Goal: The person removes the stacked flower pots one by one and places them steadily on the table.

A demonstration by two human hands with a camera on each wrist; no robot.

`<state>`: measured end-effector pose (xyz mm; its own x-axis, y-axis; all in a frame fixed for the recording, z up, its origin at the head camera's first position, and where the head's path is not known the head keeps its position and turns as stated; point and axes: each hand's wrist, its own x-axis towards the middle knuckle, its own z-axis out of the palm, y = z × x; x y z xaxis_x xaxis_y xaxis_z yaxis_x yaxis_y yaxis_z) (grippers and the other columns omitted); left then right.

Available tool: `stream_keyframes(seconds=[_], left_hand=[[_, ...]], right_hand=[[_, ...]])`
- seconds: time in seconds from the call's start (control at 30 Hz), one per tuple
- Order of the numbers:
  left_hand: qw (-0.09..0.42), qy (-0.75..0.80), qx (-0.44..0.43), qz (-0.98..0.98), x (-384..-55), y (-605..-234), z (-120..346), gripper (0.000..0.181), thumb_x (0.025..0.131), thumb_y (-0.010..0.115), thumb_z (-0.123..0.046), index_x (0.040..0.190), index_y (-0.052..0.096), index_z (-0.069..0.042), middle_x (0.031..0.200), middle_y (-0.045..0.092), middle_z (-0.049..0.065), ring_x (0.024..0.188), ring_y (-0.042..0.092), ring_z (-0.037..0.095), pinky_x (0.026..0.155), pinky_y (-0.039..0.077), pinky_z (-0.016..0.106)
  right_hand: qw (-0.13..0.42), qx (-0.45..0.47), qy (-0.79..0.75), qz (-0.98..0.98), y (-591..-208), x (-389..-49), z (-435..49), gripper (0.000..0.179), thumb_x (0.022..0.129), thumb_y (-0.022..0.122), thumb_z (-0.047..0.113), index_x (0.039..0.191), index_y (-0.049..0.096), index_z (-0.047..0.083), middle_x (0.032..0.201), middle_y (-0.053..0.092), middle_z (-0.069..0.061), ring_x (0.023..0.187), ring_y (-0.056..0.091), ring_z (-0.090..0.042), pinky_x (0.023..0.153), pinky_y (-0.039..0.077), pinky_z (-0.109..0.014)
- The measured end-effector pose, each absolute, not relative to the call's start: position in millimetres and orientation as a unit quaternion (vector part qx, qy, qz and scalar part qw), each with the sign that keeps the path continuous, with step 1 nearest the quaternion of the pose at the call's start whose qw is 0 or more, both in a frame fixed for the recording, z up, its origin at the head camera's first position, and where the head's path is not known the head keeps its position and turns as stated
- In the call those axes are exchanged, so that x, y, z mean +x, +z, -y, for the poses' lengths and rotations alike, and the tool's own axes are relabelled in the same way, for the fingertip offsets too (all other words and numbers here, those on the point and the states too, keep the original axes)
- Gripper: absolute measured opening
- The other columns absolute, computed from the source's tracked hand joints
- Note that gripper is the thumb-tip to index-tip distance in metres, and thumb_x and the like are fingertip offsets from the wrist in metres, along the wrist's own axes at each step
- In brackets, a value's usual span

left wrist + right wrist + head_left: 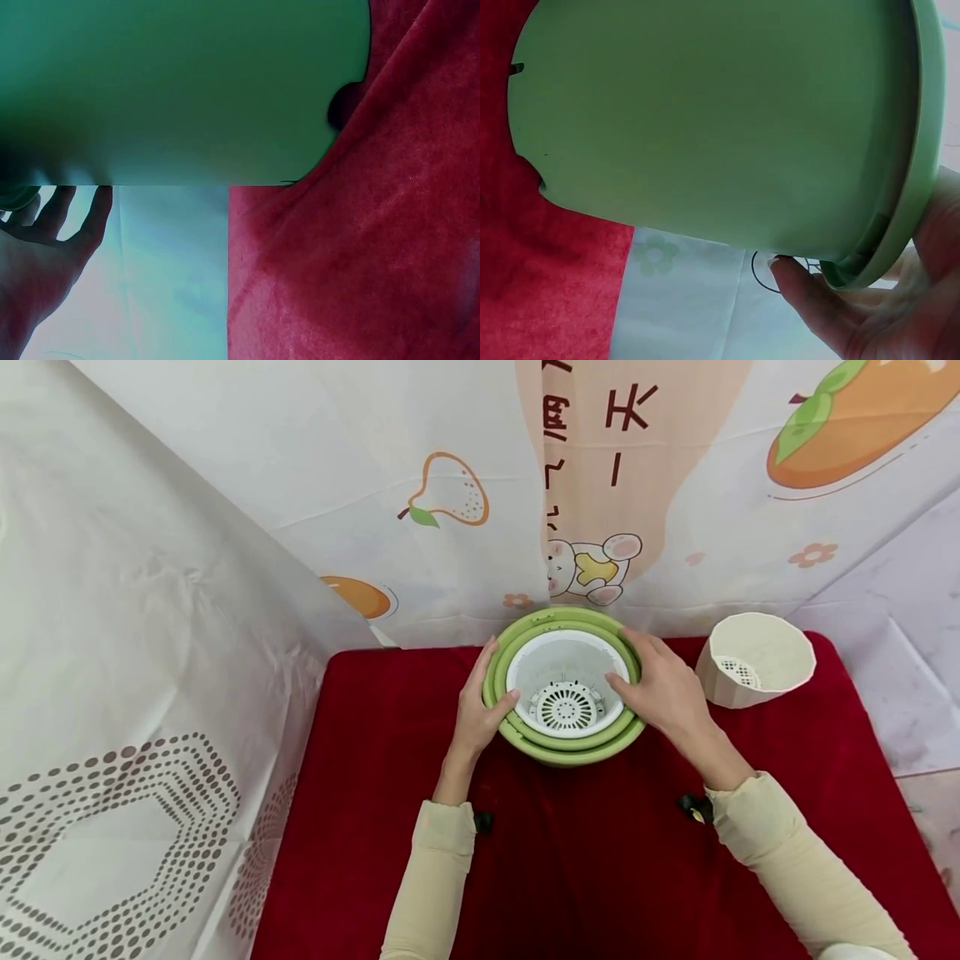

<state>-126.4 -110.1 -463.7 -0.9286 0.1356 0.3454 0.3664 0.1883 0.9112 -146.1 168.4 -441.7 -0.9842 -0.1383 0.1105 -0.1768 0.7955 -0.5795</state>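
A green flowerpot (573, 759) sits on the cloth near the back edge. Nested within it are a second green pot's rim (561, 744) and a white inner pot (558, 662) with a slotted base. My left hand (480, 710) grips the left side of the nest, thumb over the rims and fingers along the outer wall. On the opposite side my right hand (666, 685) holds it, thumb reaching to the white rim. Each wrist view is filled by the smooth green outer wall (187, 97); in the right one a fingertip (784, 266) touches it below the rim.
A cream faceted pot (780, 652) with a perforated base stands tilted in view at the back right. Red cloth (375, 793) covers the table. A printed white curtain (360, 460) hangs right behind the table, with another sheet on the left.
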Motion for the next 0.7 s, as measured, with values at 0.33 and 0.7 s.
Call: stream_keyframes(seconds=[0.33,0.7], left_hand=[[0.091,-0.621,-0.159,0.762,-125.0,-463.7,109.6,0.072,0.085,0.065,0.008,0.149,0.033,0.010,0.158,0.031,0.020,0.147,0.027,0.035,0.115,0.029,0.039],[0.100,-0.620,-0.165,0.760,-126.2,-465.7,110.1,0.072,0.085,0.065,0.006,0.149,0.032,0.011,0.156,0.029,0.029,0.146,0.026,0.037,0.116,0.029,0.042]], right_hand=[[-0.029,0.038,0.313,0.949,-433.5,-147.8,-159.2,0.083,0.085,0.073,0.024,0.157,0.032,0.014,0.144,0.048,-0.025,0.124,0.049,-0.045,0.087,0.044,-0.065],[-0.037,0.018,0.301,0.953,-433.0,-151.2,-153.8,0.084,0.083,0.068,0.018,0.158,0.030,0.014,0.140,0.049,-0.027,0.118,0.052,-0.047,0.079,0.046,-0.063]])
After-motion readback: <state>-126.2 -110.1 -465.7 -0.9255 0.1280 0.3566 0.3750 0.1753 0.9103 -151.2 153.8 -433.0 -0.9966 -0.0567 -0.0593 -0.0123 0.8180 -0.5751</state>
